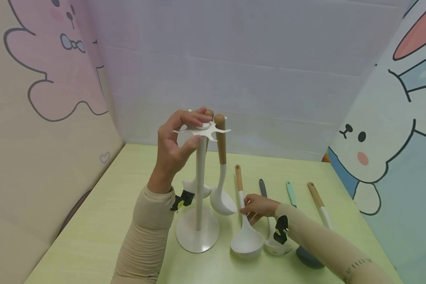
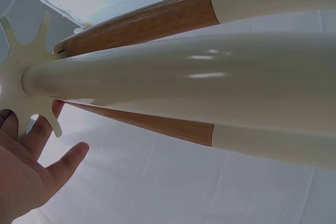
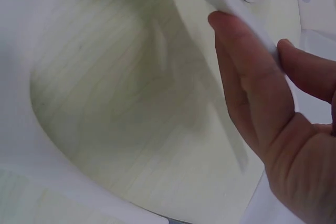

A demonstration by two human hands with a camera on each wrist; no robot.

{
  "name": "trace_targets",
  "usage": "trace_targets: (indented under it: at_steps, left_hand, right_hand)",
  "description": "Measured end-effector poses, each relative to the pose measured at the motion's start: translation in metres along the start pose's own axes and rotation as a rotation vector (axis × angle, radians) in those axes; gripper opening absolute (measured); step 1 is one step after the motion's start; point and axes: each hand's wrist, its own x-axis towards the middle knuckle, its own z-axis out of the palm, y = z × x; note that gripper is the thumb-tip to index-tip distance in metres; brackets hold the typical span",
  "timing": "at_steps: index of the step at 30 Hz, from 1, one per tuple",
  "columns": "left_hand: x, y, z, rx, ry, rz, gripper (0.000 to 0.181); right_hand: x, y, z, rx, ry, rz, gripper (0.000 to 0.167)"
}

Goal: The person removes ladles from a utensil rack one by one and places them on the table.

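Note:
A white utensil stand (image 1: 200, 177) has a round base and a star-shaped hook top. My left hand (image 1: 174, 144) rests its fingers over that top; in the left wrist view the thumb (image 2: 71, 161) sticks out, apart from the pole. From the hooks hang a white ladle (image 1: 223, 201) with a wooden handle and a second wooden-handled white utensil (image 1: 189, 186), partly hidden behind the pole. To the right, my right hand (image 1: 262, 205) pinches the white neck of another wooden-handled ladle (image 1: 247, 243), whose bowl is low at the table.
Right of that ladle lie a utensil with a dark grey handle (image 1: 263, 187), one with a mint handle (image 1: 290, 192), and one with a wooden handle (image 1: 316, 194). A dark bowl (image 1: 309, 258) shows beside my right sleeve. Cartoon-printed walls enclose the pale green table (image 1: 103, 221).

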Motion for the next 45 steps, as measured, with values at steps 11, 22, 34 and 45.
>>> trace_targets:
  at_steps: [11, 22, 34, 45]
  left_hand:
    - [0.0, 0.0, 0.0, -0.003, -0.002, -0.002, 0.029]
    - [0.0, 0.001, -0.002, 0.004, -0.011, -0.022, 0.03]
    - [-0.001, 0.001, -0.002, -0.011, -0.016, -0.048, 0.031]
    - [0.0, -0.007, -0.008, -0.243, -0.052, -0.121, 0.014]
  right_hand:
    - [0.012, 0.008, 0.002, -0.026, -0.017, 0.026, 0.007]
    - [0.022, 0.013, 0.001, -0.065, -0.008, 0.071, 0.007]
    - [0.016, 0.014, 0.002, -0.06, -0.006, 0.048, 0.007]
    - [0.016, 0.019, 0.002, -0.027, 0.001, 0.029, 0.005]
